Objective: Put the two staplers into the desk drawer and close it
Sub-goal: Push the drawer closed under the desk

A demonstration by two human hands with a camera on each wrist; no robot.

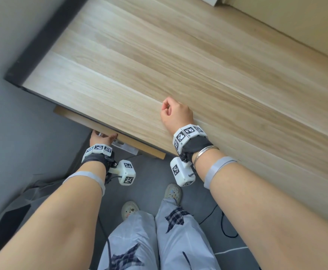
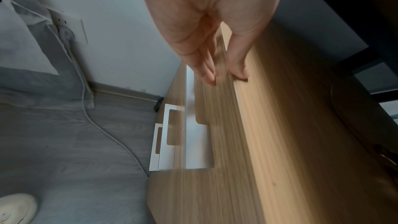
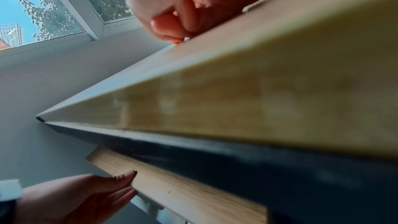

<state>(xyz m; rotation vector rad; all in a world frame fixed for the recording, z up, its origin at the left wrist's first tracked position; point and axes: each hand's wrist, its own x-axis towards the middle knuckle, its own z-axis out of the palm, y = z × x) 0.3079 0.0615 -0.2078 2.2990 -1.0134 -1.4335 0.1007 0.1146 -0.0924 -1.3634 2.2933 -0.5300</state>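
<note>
No stapler shows in any view. The wooden drawer front point(image 1: 139, 146) juts out a little from under the desk top point(image 1: 159, 55); its inside is hidden. My left hand point(image 1: 100, 138) lies flat against that drawer front point(image 2: 215, 159), fingers straight, thumb on its top edge, just beside the white handle point(image 2: 193, 134). The right wrist view shows the same left hand point(image 3: 86, 197) pressed against the drawer front point(image 3: 183, 188). My right hand point(image 1: 175, 114) rests on the desk top near its front edge as a curled fist point(image 3: 189, 6), holding nothing.
A grey wall point(image 1: 7, 55) runs close along the desk's left end. A wall socket point(image 2: 66, 25) with a white cable point(image 2: 112, 139) trailing over the grey floor sits below. My shoes point(image 1: 130, 209) stand in front of the desk, with a black cable point(image 1: 227, 228) to the right.
</note>
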